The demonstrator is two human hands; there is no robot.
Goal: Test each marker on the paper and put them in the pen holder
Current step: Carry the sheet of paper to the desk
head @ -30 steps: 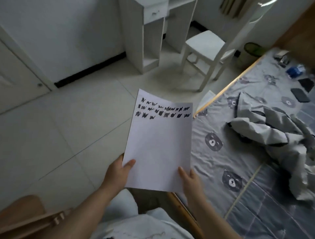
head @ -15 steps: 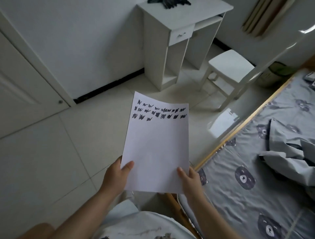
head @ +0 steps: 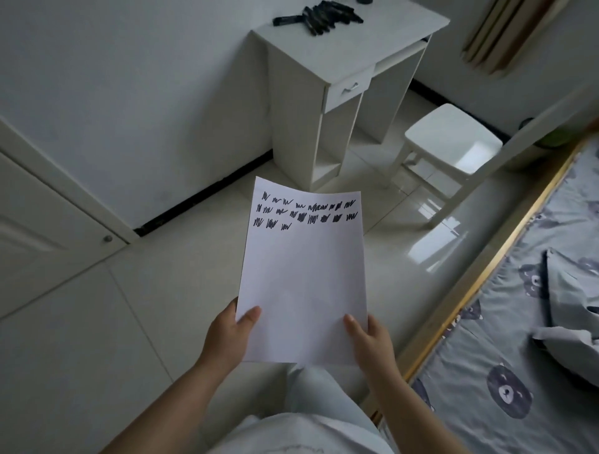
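I hold a white sheet of paper (head: 303,278) in front of me with both hands, above the tiled floor. Several rows of black scribbles fill its top part. My left hand (head: 228,337) pinches the bottom left corner, thumb on top. My right hand (head: 368,340) pinches the bottom right corner the same way. A pile of several black markers (head: 319,16) lies on top of the white desk (head: 382,32) at the far wall. A dark round object (head: 364,1) at the frame's top edge on the desk is mostly cut off.
A white stool (head: 450,139) stands to the right of the desk. A bed with a grey bear-print sheet (head: 518,372) and a wooden edge runs along the right side. A white door (head: 39,227) is at the left. Glossy floor tiles lie between me and the desk.
The view has swung left and up: the bed has slid off to the right and the desk top with the markers has come into sight. Both hands keep the same grip on the paper.
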